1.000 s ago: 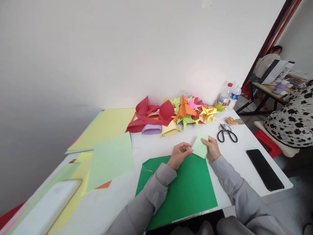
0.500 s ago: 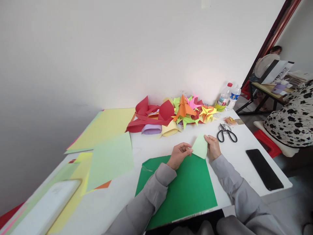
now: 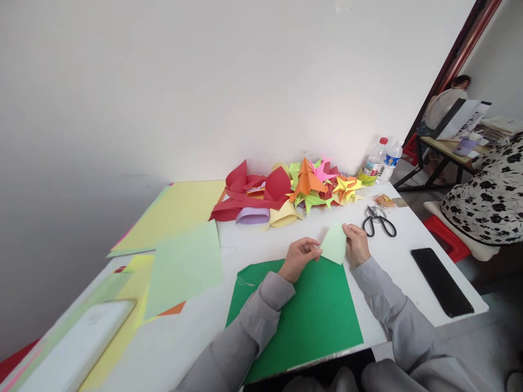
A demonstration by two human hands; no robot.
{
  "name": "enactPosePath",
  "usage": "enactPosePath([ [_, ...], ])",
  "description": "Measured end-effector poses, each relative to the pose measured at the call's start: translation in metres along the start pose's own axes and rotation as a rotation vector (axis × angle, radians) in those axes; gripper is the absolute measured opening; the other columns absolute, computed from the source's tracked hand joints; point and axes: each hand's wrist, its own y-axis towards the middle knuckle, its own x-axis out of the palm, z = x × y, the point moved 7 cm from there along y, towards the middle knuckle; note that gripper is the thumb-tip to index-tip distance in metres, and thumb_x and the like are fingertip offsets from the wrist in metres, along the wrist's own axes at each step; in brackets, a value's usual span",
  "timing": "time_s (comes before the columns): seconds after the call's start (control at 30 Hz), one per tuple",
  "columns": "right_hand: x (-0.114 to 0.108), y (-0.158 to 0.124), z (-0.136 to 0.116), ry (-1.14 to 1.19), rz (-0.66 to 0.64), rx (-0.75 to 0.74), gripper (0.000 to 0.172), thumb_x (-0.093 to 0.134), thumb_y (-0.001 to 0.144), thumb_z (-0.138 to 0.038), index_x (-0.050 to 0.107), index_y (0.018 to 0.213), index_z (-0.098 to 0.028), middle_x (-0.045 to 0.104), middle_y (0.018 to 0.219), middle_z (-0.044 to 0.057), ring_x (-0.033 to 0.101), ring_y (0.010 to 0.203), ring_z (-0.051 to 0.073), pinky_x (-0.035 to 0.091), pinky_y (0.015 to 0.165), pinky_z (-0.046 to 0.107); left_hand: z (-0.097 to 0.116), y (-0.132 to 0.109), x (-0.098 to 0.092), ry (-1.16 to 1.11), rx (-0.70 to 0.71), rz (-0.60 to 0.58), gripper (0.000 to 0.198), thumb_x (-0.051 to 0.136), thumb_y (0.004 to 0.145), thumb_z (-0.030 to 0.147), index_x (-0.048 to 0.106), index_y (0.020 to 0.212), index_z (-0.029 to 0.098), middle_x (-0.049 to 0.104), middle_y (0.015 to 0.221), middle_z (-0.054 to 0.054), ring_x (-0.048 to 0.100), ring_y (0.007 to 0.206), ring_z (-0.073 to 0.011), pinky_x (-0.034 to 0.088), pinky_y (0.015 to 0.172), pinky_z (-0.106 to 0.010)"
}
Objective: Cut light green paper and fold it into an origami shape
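Observation:
A small pale green paper piece is held up between my two hands, over the far edge of a green sheet. My left hand pinches its left corner between thumb and fingers. On the other side, my right hand grips the upper right edge, fingers curled. Just right of that hand lie black-handled scissors. Behind the hands is a pile of folded paper shapes, with red loops, an orange piece and yellow stars.
Left on the white table are a pale green sheet, yellow sheets and a white box-like object. A black phone lies right. Two bottles stand at the wall. People sit beyond, at the right.
My right hand has shifted very slightly, and the small paper's right edge with it. The left hand stays in the same place.

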Motion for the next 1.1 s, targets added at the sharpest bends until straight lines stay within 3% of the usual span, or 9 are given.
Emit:
enactPosePath([
  [0.33,0.001,0.001,0.0,0.076,-0.009,0.03,0.028,0.079,0.057,-0.04,0.06,0.055,-0.019,0.05,0.051,-0.006,0.042,0.049,0.009,0.036,0.052,0.024,-0.001,-0.001,0.0,0.078,-0.009,-0.012,0.025,0.077,0.062,0.035,0.064,0.067,0.015,0.06,0.053,0.001,0.053,0.052,-0.011,0.041,0.055,-0.025],
  [0.57,0.011,-0.005,0.008,-0.003,-0.114,0.045,0.027,0.077,0.06,-0.042,0.064,0.06,-0.019,0.056,0.054,-0.004,0.045,0.05,0.011,0.037,0.051,0.025,-0.001,-0.001,0.003,0.031,-0.011,0.013,0.03,0.08,0.058,0.036,0.066,0.073,0.014,0.06,0.059,0.002,0.051,0.055,-0.0102,0.04,0.055,-0.024],
  [0.8,0.029,-0.02,0.01,-0.171,-0.265,0.027,0.023,0.074,0.065,-0.042,0.066,0.066,-0.02,0.059,0.058,-0.002,0.046,0.051,0.012,0.035,0.048,0.024,-0.001,-0.003,0.013,0.052,0.011,-0.103,0.031,0.077,0.061,0.039,0.06,0.059,0.014,0.052,0.052,0.004,0.044,0.051,-0.0089,0.035,0.051,-0.023],
  [1.1,0.029,-0.02,0.008,-0.208,-0.277,0.004,0.021,0.074,0.065,-0.039,0.066,0.06,-0.02,0.06,0.058,-0.001,0.048,0.054,0.013,0.037,0.052,0.025,-0.006,-0.004,0.015,0.053,-0.013,-0.172,0.029,0.076,0.063,0.038,0.061,0.06,0.013,0.055,0.054,0.002,0.047,0.053,-0.01,0.038,0.053,-0.024],
])
